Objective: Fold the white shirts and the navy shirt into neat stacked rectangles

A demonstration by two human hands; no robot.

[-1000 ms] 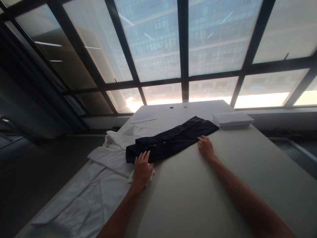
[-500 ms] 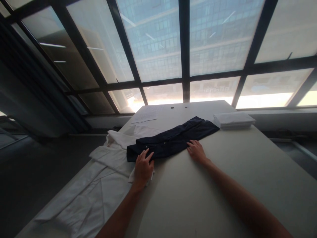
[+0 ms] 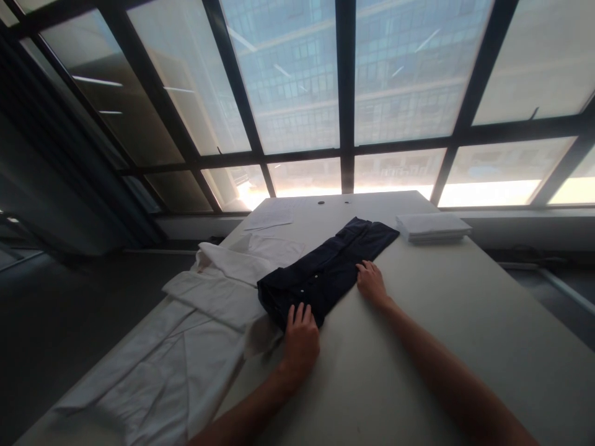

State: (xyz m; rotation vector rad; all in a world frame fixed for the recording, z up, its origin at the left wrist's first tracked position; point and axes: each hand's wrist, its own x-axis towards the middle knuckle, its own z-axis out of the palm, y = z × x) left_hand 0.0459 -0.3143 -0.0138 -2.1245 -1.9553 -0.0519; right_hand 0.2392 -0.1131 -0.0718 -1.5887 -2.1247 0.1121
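A dark blue shirt (image 3: 334, 260) with small light buttons lies folded into a long strip, slanting across the white table (image 3: 372, 371). My left hand (image 3: 302, 337) grips its near end, fingers on top of the cloth and the thumb hidden. Farther along the near-right edge, my right hand (image 3: 370, 282) has its fingers curled over the fabric; what lies under them is hidden. Left of the shirt, white cloth (image 3: 204, 328) is spread in loose folds, partly touching the shirt's near end.
A stack of folded white cloth (image 3: 432, 227) sits near the table's right edge. Paper sheets (image 3: 269, 214) lie at the far left of the tabletop, close to two small dark spots. Large framed windows (image 3: 288, 80) rise behind the table, with a dark curtain (image 3: 56, 167) at left.
My left hand has moved right and closer to me, swinging the shirt's near end along with it. The far end has shifted slightly left. My right hand has stayed nearly in place.
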